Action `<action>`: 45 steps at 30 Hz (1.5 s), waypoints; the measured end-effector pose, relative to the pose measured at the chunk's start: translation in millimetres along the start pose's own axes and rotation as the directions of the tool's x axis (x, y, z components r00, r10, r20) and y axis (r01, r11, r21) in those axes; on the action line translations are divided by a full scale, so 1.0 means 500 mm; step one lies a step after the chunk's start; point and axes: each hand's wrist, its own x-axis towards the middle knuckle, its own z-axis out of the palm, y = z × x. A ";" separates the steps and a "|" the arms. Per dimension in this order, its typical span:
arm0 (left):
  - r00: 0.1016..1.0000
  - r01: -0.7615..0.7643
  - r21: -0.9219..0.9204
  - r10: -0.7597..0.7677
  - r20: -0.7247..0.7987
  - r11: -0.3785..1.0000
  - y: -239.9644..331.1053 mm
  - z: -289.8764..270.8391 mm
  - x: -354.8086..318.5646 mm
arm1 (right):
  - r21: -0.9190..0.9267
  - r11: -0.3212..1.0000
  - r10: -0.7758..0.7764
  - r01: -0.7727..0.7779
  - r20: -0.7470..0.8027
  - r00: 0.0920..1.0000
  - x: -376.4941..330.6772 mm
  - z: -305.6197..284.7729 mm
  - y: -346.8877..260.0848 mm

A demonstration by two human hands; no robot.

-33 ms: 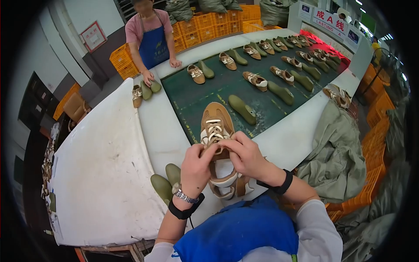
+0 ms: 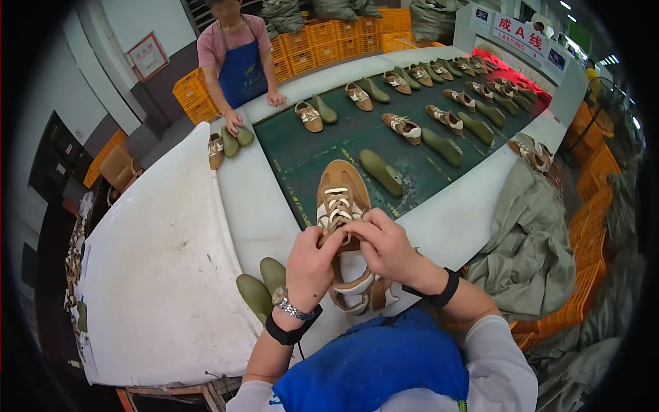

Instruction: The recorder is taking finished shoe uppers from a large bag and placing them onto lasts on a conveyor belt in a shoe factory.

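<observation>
We have our left hand [image 2: 312, 264] and right hand [image 2: 388, 247] pinched on the white laces of the tan shoe upper [image 2: 341, 199], toe toward twelve o'clock at the counter [image 2: 254, 213] edge, where uneven pulling could, we judge, loosen the lacing.

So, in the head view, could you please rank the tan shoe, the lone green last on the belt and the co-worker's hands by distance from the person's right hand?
1. Tan shoe, held in right hand.
2. Green last, just beyond.
3. Co-worker's hands, far end, left.
</observation>
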 end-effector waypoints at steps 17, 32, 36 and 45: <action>0.985 0.147 -0.042 -0.150 -0.081 0.988 -0.226 0.165 0.081 | -0.211 0.977 0.169 -0.043 0.629 0.759 0.104 0.078 0.159; 0.751 0.417 0.093 -0.401 0.525 0.904 -0.259 0.026 -0.280 | -0.349 0.889 0.405 -0.296 0.299 0.864 0.142 0.206 0.693; 0.722 0.493 0.106 -0.474 0.504 0.863 -0.241 0.009 -0.341 | -0.355 0.916 0.387 -0.187 0.658 0.646 0.167 0.088 0.578; 0.790 0.406 0.164 -0.435 0.432 0.899 -0.226 0.035 -0.412 | -0.469 0.747 0.662 -0.470 0.468 0.585 -0.127 -0.201 0.304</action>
